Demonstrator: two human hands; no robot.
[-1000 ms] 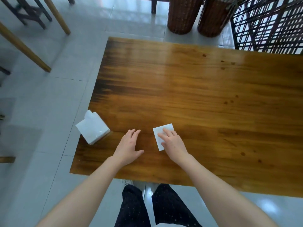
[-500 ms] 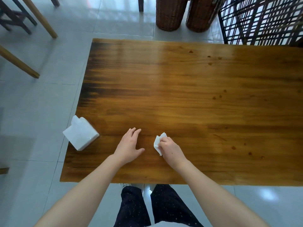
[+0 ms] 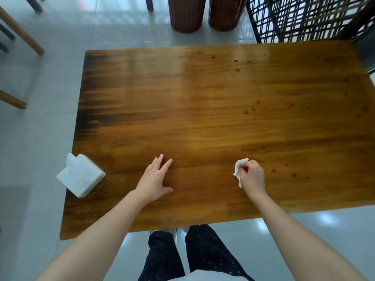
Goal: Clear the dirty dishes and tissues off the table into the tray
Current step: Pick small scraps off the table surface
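Observation:
A white tissue point(image 3: 239, 169) is bunched in my right hand point(image 3: 252, 176), whose curled fingers hold it against the wooden table point(image 3: 203, 110) near the front edge, right of centre. My left hand point(image 3: 155, 179) lies flat on the tabletop with straight, spread fingers and holds nothing. A white tissue pack point(image 3: 81, 176) sits at the table's left edge and overhangs it, left of my left hand. No tray and no dishes are in view.
Small dark spots point(image 3: 284, 173) dot the wood just right of my right hand. Two wicker baskets point(image 3: 186, 15) and a dark lattice rack point(image 3: 304, 19) stand beyond the far edge. Wooden chair legs point(image 3: 22, 31) stand on the tiled floor at the left.
My right hand crumpled the flat tissue, gripped it, and slid it right along the table. My left hand stayed flat in place. The camera view shifted.

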